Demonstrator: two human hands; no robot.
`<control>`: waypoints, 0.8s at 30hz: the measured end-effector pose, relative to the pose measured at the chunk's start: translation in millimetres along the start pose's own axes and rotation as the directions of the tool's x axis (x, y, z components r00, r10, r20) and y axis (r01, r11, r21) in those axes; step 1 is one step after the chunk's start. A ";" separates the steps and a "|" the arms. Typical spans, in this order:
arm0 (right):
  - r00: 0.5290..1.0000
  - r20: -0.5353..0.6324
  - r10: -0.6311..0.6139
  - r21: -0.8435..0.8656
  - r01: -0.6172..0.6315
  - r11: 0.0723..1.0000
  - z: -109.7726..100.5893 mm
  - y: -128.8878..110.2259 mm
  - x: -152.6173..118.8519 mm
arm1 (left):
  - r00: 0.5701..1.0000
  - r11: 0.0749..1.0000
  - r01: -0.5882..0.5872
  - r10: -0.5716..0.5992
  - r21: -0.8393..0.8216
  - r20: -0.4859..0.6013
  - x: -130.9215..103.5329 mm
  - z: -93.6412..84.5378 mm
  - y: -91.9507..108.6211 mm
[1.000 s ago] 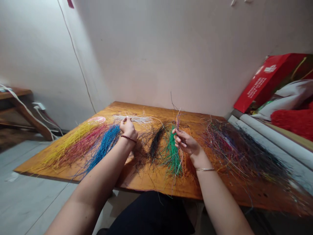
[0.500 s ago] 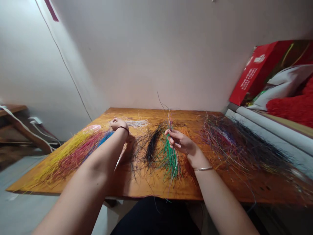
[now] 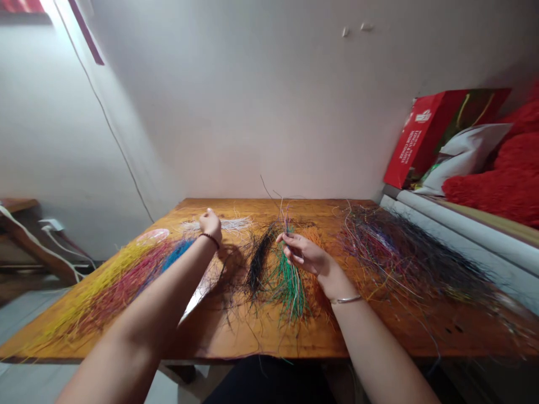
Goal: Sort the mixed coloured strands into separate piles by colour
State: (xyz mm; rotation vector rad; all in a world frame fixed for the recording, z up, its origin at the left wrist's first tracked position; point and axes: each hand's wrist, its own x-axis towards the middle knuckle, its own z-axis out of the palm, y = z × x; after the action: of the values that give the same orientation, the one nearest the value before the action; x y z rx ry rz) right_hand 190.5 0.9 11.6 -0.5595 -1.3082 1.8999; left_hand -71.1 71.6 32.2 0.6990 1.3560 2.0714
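Note:
My right hand (image 3: 305,252) pinches a few thin mixed-colour strands (image 3: 286,221) over a pile of green strands (image 3: 290,283). They stick up above its fingers, some bending left. My left hand (image 3: 211,223), with a dark beaded bracelet, is over the white strands (image 3: 236,224) near the back of the table. Its fingers look curled, and whatever they may hold cannot be made out. Between the hands lies a black bundle (image 3: 256,264). Orange strands (image 3: 314,238) lie beside the green ones, partly behind my right hand.
Yellow (image 3: 96,278), red (image 3: 126,280) and blue strands (image 3: 174,255) lie on the left of the wooden table (image 3: 236,342). A dark mixed tangle (image 3: 421,252) covers the right. Beyond it are a red box (image 3: 415,140) and red fluffy material (image 3: 492,174).
My left hand has shifted slightly right across the white strands. My right hand still pinches its strands. The whole view has tilted, so the table sits lower.

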 end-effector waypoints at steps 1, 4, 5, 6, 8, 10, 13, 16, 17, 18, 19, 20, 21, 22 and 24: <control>1.000 -0.002 0.008 -0.004 -0.008 1.000 0.0 0.7 0.6 | 0.998 1.000 0.011 -0.012 0.027 0.055 -6.5 4.3 -1.4; 1.000 -0.004 0.023 -0.045 -0.023 0.999 0.5 3.4 3.1 | 0.900 0.993 -0.078 0.032 0.087 0.434 -43.3 7.6 -7.0; 1.000 -0.009 0.026 -0.071 -0.027 0.997 1.1 4.5 4.1 | 0.853 0.988 -0.137 0.082 0.071 0.516 -57.7 5.8 -8.8; 0.999 -0.018 0.033 -0.103 -0.035 0.994 2.0 5.8 5.3 | 0.820 0.979 -0.197 0.139 0.046 0.556 -70.9 2.9 -10.1; 0.998 -0.046 0.049 -0.174 -0.056 0.983 4.5 8.8 7.8 | 0.774 0.948 -0.315 0.234 0.037 0.589 -89.9 -4.5 -11.5; 0.996 -0.064 0.066 -0.236 -0.079 0.969 7.1 12.2 10.2 | 0.752 0.908 -0.413 0.298 0.067 0.587 -97.1 -12.5 -11.0; 0.994 -0.054 0.098 -0.297 -0.109 0.949 9.7 17.2 12.8 | 0.759 0.880 -0.464 0.337 0.101 0.557 -93.8 -21.7 -7.9; 0.991 -0.048 0.121 -0.329 -0.130 0.936 8.8 21.2 14.8 | 0.785 0.897 -0.435 0.333 0.081 0.522 -89.8 -25.0 -4.0; 0.991 -0.048 0.123 -0.335 -0.132 0.933 7.8 22.4 15.5 | 0.785 0.899 -0.431 0.331 0.078 0.524 -89.9 -25.0 -3.1; 0.991 -0.048 0.125 -0.341 -0.134 0.931 6.6 23.6 16.1 | 0.778 0.895 -0.437 0.330 0.084 0.535 -90.7 -24.8 -2.4; 0.991 -0.049 0.126 -0.345 -0.135 0.929 5.4 24.7 16.6 | 0.769 0.889 -0.448 0.329 0.096 0.548 -92.0 -24.4 -2.0; 0.990 -0.051 0.129 -0.349 -0.138 0.927 4.3 25.9 17.0 | 0.762 0.883 -0.457 0.325 0.109 0.560 -93.6 -23.9 -1.8; 0.990 -0.055 0.130 -0.351 -0.141 0.926 3.3 27.0 17.3 | 0.758 0.882 -0.457 0.317 0.116 0.570 -95.4 -23.4 -1.8; 0.990 -0.061 0.129 -0.352 -0.142 0.925 2.5 28.1 17.6 | 0.757 0.887 -0.447 0.305 0.118 0.578 -97.2 -22.8 -1.9; 0.990 -0.071 0.125 -0.355 -0.142 0.924 1.6 29.9 17.9 | 0.762 0.907 -0.407 0.271 0.110 0.588 -100.1 -21.9 -2.5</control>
State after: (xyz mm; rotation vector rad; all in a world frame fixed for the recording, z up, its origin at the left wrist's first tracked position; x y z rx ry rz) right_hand 168.3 8.0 -14.3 -0.8945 -1.6362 1.7473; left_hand -15.0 -11.3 10.3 1.6266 1.1822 1.7411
